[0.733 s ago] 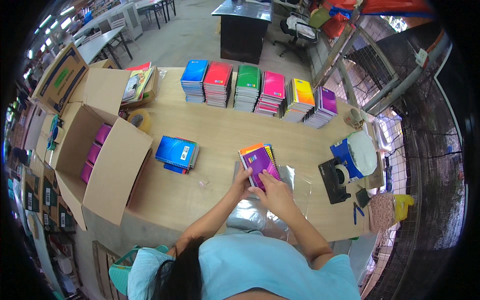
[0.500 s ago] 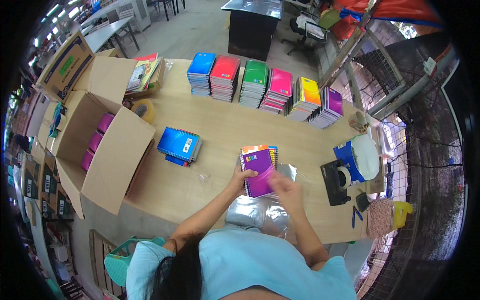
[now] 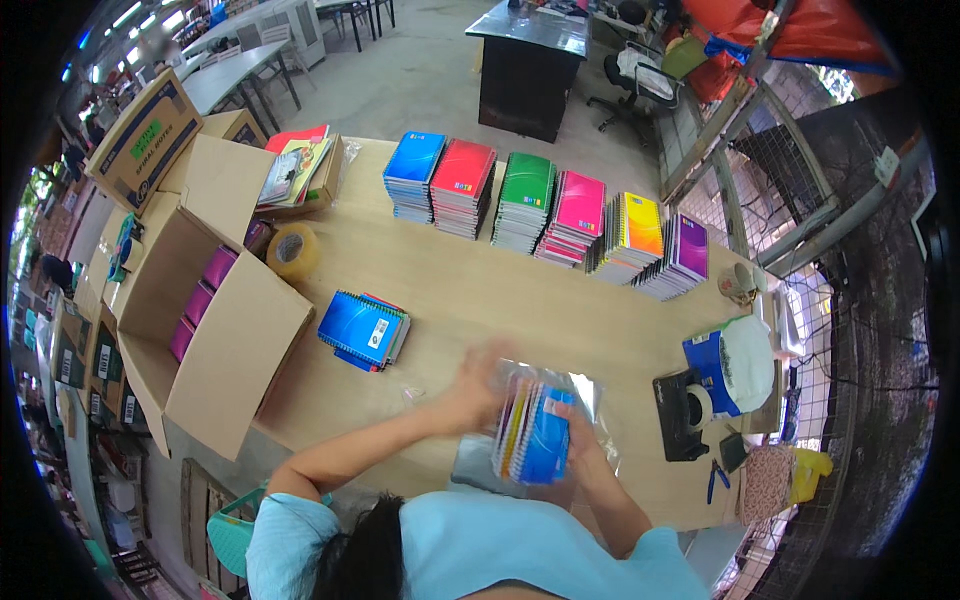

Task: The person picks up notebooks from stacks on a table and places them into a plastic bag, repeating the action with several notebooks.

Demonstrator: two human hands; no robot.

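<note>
Right hand has a notebook bundle gripped at its right edge over the near side of the table, long axis running mostly near-to-far, coils facing left. Left hand is a blur beside it, can't tell if clenched; green stack sits way past.

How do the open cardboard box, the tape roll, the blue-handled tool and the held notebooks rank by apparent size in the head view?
1. Open cardboard box
2. Held notebooks
3. Tape roll
4. Blue-handled tool
</note>
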